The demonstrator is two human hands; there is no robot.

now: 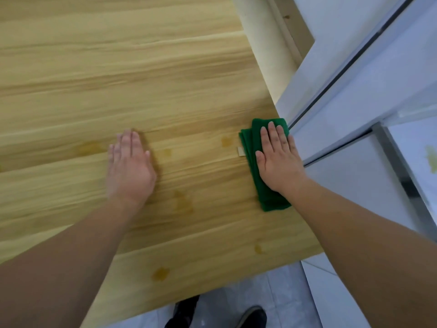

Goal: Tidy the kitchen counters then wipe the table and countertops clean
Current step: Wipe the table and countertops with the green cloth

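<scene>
We've got our right hand [279, 159] pressed flat on the folded green cloth [257, 185] at the table [118, 79] edge, left hand [130, 166] flat, holding nothing. Cloth's probably soft and floppy, so keep the palm over its middle

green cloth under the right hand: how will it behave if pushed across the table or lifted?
The green cloth is folded in layers, so it is probably floppy and would sag or unfold if lifted. Pushed under the flat right hand, it likely slides easily over the smooth wooden table, though layers may bunch.
</scene>
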